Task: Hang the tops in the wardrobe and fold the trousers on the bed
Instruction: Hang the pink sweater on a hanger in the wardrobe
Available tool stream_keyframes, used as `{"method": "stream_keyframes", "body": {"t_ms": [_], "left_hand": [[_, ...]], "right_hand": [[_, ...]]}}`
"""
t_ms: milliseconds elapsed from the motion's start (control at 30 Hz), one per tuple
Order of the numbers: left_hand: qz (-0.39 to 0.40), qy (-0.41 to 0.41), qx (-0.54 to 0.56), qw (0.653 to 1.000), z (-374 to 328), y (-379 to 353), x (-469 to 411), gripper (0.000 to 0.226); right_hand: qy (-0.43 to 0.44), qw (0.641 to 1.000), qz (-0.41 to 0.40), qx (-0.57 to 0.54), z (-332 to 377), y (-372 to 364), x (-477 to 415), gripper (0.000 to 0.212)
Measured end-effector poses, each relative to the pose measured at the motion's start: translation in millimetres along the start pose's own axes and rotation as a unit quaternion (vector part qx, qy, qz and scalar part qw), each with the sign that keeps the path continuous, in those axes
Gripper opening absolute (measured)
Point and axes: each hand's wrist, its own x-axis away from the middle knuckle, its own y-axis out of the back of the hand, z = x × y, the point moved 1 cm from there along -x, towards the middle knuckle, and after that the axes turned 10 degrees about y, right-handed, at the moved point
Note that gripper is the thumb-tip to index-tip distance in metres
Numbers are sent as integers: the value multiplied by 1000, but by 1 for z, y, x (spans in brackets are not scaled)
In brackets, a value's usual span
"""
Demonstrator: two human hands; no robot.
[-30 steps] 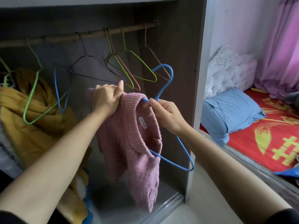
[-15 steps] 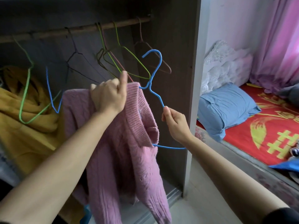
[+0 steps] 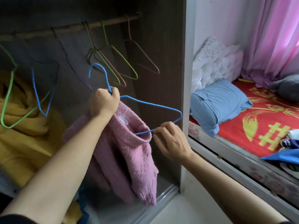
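Observation:
A pink knitted sweater hangs in front of the open wardrobe, its collar turned up toward me. A blue wire hanger is partly threaded through the collar; its right shoulder sticks out bare. My left hand grips the hanger's neck just under the hook, together with the sweater's top edge. My right hand pinches the hanger's lower bar by the collar opening. The wooden wardrobe rail runs above, and the hook hangs well below it.
Several empty wire hangers hang on the rail, among them a green one. A yellow garment fills the wardrobe's left side. To the right lies a bed with a red cover, a blue pillow and folded clothes.
My left hand moved from the sweater's shoulder to the hanger's neck. The hanger turned level and sank lower. My right hand slid along the bottom bar to the collar.

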Motion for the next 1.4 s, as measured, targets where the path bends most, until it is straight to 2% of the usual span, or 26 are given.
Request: {"method": "stream_keyframes", "body": {"t_ms": [100, 233, 300, 367, 467, 667, 833, 1000, 1100, 1133, 1300, 1400], "left_hand": [[-18, 12, 21, 1000, -5, 3, -3, 49], [-31, -20, 46, 998, -20, 3, 3, 49], [-35, -22, 58, 997, -22, 2, 3, 49], [-32, -19, 65, 997, -22, 0, 3, 48], [-17, -6, 74, 997, -16, -4, 2, 46], [31, 80, 69, 994, 12, -17, -5, 45], [71, 65, 71, 993, 25, -22, -10, 43], [71, 52, 90, 992, 29, -25, -17, 40], [64, 47, 76, 994, 39, -29, -19, 38], [66, 46, 79, 994, 43, -32, -19, 38], [36, 8, 52, 998, 55, -42, -15, 54], [21, -28, 38, 999, 55, -48, -13, 56]], "right_hand": [[-21, 994, 100, -44, -1, -11, 23, 33], [-17, 982, 188, -17, -3, -26, 17, 56], [-18, 973, 232, -1, -5, -30, 10, 54], [-17, 964, 265, -12, -4, -31, 5, 40], [4, 972, 234, -34, -4, -26, 4, 25], [-43, 972, 231, 1, -45, 12, 10, 35], [-37, 983, 178, -3, -66, 34, 0, 28], [-78, 993, 74, -51, -64, 32, -1, 45], [-91, 993, 37, -62, -59, 28, -1, 82], [-90, 993, 34, -62, -59, 28, 0, 84], [-20, 998, 52, -31, -63, 38, 4, 55], [-10, 999, 42, -8, -65, 43, 1, 44]]}}
